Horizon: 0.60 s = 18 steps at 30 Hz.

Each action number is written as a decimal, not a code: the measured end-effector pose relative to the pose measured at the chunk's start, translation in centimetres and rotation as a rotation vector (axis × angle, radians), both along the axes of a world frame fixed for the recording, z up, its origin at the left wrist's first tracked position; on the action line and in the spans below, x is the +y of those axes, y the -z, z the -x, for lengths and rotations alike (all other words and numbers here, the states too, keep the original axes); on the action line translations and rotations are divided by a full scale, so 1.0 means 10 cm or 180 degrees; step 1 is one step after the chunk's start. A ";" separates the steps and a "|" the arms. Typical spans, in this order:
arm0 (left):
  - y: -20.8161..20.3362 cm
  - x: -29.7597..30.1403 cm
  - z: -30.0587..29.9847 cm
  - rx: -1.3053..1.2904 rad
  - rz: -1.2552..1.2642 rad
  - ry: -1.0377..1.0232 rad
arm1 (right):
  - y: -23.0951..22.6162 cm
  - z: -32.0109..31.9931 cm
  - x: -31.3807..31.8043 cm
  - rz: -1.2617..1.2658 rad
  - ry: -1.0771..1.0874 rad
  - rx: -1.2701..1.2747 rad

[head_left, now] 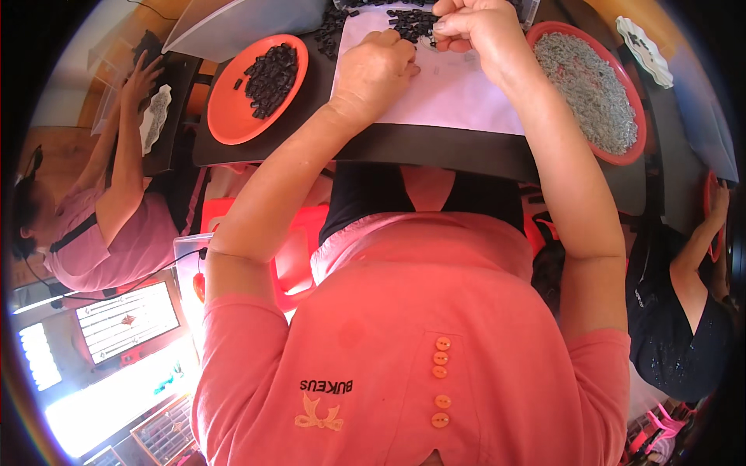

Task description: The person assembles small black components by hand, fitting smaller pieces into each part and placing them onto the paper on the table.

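Note:
My left hand [375, 71] rests on a white sheet of paper [466, 101], its fingers curled in and partly hidden, so what they hold, if anything, does not show. My right hand [483, 35] is raised above the far part of the sheet, thumb and fingertips pinched together; whatever is between them is too small to make out. Just beyond and between both hands lies a pile of small black plastic pieces [407, 23]. An orange plate [227, 109] on the left holds more black pieces [272, 78]. On the right, a red plate [639, 116] is filled with small silvery metal pieces [583, 89].
The dark table's [458, 146] near edge runs in front of me. Translucent plastic bins stand at the far left [233, 27] and far right [703, 101]. A white scalloped dish [645, 50] lies at right. Co-workers sit at left [116, 225] and right [676, 311].

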State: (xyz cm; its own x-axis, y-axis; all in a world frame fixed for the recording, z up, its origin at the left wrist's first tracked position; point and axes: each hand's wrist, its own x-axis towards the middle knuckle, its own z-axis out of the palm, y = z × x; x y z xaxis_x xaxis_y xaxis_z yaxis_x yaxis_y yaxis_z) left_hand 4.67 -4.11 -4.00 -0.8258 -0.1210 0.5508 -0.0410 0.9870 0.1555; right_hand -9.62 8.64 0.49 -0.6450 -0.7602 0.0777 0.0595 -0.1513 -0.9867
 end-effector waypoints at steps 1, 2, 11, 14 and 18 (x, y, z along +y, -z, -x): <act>0.01 0.00 0.01 0.0029 0.0284 -0.0013 | 0.00 -0.01 0.01 0.0002 -0.0011 0.0003; 0.02 -0.01 0.01 0.0032 0.0286 -0.0024 | 0.00 -0.03 0.03 -0.0024 0.0010 0.0186; -0.04 -0.08 -0.11 0.0017 -0.0759 0.0321 | 0.02 0.04 0.06 0.0038 -0.0035 0.0322; -0.03 -0.05 -0.06 -0.0015 -0.0405 0.0169 | 0.04 0.03 0.06 0.0030 -0.0053 0.0302; 0.02 -0.05 0.00 0.0090 0.0185 0.0055 | 0.02 0.00 0.04 0.0098 -0.0106 0.0248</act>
